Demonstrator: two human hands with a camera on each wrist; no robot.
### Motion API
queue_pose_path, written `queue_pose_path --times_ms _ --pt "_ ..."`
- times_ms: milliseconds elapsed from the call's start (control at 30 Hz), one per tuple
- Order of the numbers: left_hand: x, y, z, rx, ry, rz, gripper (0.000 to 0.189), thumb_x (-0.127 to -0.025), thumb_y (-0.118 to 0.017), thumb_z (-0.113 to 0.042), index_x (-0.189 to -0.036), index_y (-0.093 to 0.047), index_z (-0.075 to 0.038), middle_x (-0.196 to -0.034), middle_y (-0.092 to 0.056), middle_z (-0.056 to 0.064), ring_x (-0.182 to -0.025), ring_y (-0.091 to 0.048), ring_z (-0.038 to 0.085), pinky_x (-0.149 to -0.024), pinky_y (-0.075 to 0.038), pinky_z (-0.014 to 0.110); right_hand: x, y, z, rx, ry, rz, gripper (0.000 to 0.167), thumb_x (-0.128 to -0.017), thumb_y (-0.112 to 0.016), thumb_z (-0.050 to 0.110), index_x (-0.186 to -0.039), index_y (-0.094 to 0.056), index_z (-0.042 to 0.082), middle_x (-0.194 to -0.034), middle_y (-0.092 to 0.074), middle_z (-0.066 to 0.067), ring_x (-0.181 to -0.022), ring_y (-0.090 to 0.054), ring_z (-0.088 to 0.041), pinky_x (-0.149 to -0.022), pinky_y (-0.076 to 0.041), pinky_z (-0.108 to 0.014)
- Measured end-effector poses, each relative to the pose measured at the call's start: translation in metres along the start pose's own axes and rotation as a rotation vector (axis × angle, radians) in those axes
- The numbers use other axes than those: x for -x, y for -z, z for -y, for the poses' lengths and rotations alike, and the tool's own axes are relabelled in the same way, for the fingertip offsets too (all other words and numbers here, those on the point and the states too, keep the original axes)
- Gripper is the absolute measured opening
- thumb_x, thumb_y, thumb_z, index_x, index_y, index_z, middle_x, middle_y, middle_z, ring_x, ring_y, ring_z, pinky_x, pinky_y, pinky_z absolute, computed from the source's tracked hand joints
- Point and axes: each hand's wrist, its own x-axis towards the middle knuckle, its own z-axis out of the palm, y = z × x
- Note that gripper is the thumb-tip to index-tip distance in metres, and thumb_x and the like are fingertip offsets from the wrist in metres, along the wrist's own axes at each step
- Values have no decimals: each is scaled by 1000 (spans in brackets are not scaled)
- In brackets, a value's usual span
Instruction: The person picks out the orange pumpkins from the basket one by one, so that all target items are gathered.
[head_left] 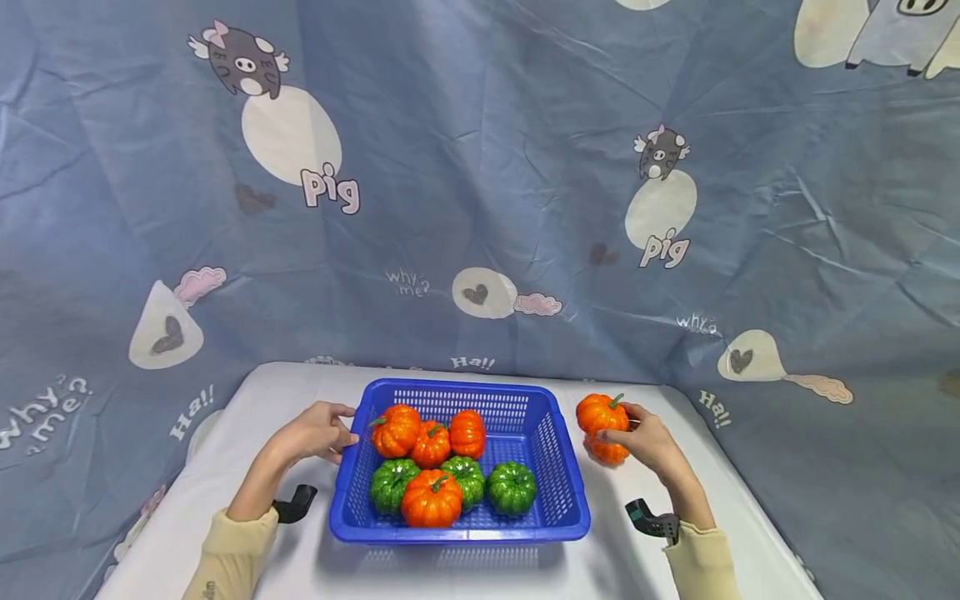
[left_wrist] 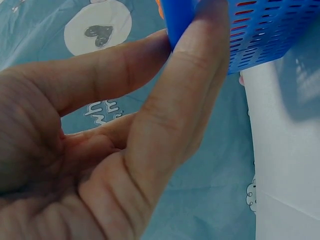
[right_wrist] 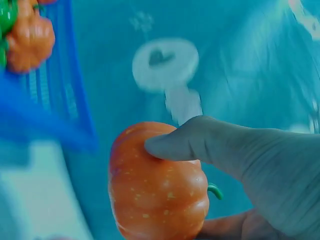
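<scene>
A blue plastic basket (head_left: 457,536) on the white table holds several orange toy pumpkins (head_left: 432,502) and three green ones (head_left: 512,488). My left hand (head_left: 318,432) pinches the basket's left rim, thumb on one side and fingers on the other, as the left wrist view shows at the blue rim (left_wrist: 179,22). To the right of the basket, my right hand (head_left: 647,435) grips an orange toy pumpkin (right_wrist: 157,190) with a green stem, the thumb pressed on its side. Another orange pumpkin (head_left: 609,452) shows just below the held one in the head view, partly covered by the thumb.
A blue cloth (head_left: 465,208) printed with pigs and lettering hangs behind the white table (head_left: 292,387) and along its sides. Dark wrist devices (head_left: 654,521) are strapped at both sleeves. The basket's right wall stands between its pumpkins and my right hand.
</scene>
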Motion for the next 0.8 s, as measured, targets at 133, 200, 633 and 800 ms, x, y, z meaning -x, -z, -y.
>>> queue_pose_path --times_ms 133,200,633,800 --pt "-1 1 1 -4 8 4 58 -85 -60 2 -134 -35 21 -87 -65 17 -69 -63 17 -65 -61 38 -1 19 -30 16 -79 -31 71 -84 -71 27 -137 -42 -10 -128 -55 -30 -112 -57 -37 -94 -49 -49" --pt "-1 1 2 -2 23 0 56 -85 -61 1 -133 -37 20 -87 -65 16 -70 -63 17 -65 -61 37 -1 25 -44 30 -125 -48 73 -85 -70 29 -137 -40 -12 -129 -52 -32 -113 -54 -39 -95 -47 -50" --pt "-3 1 6 16 57 9 45 -88 -60 -3 -122 -45 23 -91 -66 19 -74 -67 19 -68 -61 38 -11 20 -120 31 -267 -152 72 -83 -70 31 -127 -43 -19 -123 -51 -37 -106 -53 -42 -87 -47 -47" --pt "-3 3 8 26 47 22 38 -89 -59 -3 -117 -51 21 -91 -67 18 -73 -68 21 -68 -61 38 -17 12 -131 33 -294 -133 77 -85 -68 31 -131 -36 -21 -130 -44 -41 -117 -47 -49 -101 -40 -57"
